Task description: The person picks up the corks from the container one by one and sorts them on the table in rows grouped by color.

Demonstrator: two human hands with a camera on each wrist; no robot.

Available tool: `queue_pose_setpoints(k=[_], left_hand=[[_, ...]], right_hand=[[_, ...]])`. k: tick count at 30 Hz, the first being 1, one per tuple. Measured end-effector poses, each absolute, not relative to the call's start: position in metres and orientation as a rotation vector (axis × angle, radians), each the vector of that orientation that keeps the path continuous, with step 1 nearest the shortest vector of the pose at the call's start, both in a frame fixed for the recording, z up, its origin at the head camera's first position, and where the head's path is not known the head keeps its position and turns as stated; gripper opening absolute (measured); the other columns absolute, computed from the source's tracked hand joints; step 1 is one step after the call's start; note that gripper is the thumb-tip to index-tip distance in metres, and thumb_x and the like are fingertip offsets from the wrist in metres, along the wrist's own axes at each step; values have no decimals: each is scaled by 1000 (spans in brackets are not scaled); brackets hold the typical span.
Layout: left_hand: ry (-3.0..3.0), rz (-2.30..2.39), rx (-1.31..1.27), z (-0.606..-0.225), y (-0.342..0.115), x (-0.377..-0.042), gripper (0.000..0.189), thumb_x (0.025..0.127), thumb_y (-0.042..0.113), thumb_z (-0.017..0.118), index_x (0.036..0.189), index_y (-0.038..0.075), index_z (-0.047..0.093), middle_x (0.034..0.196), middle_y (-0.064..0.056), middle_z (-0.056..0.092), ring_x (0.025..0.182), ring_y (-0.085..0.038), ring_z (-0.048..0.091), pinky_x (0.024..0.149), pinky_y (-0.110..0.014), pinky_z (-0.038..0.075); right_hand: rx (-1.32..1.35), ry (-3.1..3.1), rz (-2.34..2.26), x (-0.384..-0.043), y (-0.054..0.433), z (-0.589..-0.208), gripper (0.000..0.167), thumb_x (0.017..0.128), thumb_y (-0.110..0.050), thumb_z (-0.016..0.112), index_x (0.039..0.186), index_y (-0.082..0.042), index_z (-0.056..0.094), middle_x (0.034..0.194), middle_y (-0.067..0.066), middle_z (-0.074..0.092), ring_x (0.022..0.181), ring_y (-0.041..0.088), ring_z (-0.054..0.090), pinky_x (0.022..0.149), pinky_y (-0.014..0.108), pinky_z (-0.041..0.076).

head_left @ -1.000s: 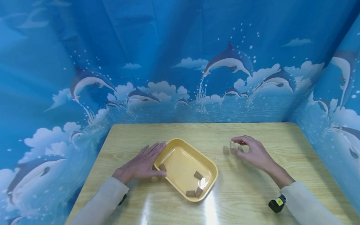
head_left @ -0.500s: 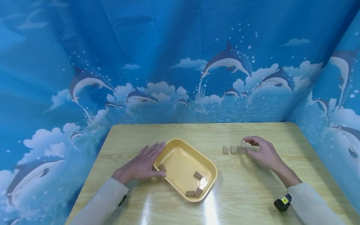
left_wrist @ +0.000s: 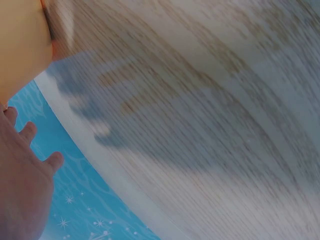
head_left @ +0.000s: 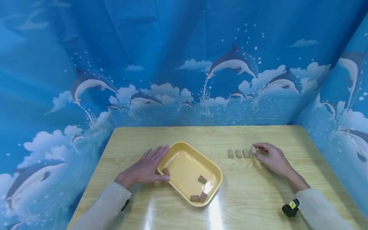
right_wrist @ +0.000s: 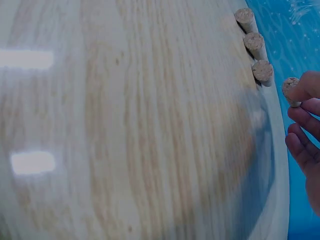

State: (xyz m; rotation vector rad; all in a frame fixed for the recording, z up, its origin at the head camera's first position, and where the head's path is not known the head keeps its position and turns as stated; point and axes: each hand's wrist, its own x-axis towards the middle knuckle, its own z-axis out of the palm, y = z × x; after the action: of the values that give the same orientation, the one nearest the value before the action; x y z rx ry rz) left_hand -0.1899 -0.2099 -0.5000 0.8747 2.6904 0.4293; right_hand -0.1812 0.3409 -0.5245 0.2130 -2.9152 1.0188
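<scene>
The right hand (head_left: pixel 273 159) and the cork (head_left: pixel 253 150) it pinches sit farther right than a second ago, beside three upright corks (head_left: pixel 238 154). The left hand (head_left: pixel 146 167), fingers spread, touches the tray (head_left: pixel 185 167). Uneven release could topple the cork onto its neighbour.

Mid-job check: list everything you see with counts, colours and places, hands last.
Tray: one, yellow, on the table
Tray corks: at least four, brown, lying inside the tray
Row corks: three, light brown, standing right of the tray
Held cork: one, light brown, at the row's right end
Table: one, pale wood, beneath everything
Backdrop: blue, dolphin-printed, around the table
Sleeves: two, pale, on both forearms
Left hand: one, at the tray's left rim
Right hand: one, pinching the held cork
</scene>
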Motion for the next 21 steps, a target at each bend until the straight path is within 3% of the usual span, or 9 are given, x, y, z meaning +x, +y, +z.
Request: queue_pose_setpoints(k=[9,21], left_hand=[[2692,414,891,-502,-211,-191,117,95,81,62,178,27,1,186,4,3,173,-29,7,138,-63,9],[2689,431,849,-499,-209,-189,116,95,75,68,178,25,4,186,3,4,172,-30,7,138,-62,8]], right_hand=[[224,-2945,1010,-183,346,-536,43,105,-15,71,144,0,66,134,23,72,124,46,70,104,64,57],[229,-2975,1022,-184,347,-541,42,105,-15,73,143,0,68,138,24,70,126,47,68,105,64,56]])
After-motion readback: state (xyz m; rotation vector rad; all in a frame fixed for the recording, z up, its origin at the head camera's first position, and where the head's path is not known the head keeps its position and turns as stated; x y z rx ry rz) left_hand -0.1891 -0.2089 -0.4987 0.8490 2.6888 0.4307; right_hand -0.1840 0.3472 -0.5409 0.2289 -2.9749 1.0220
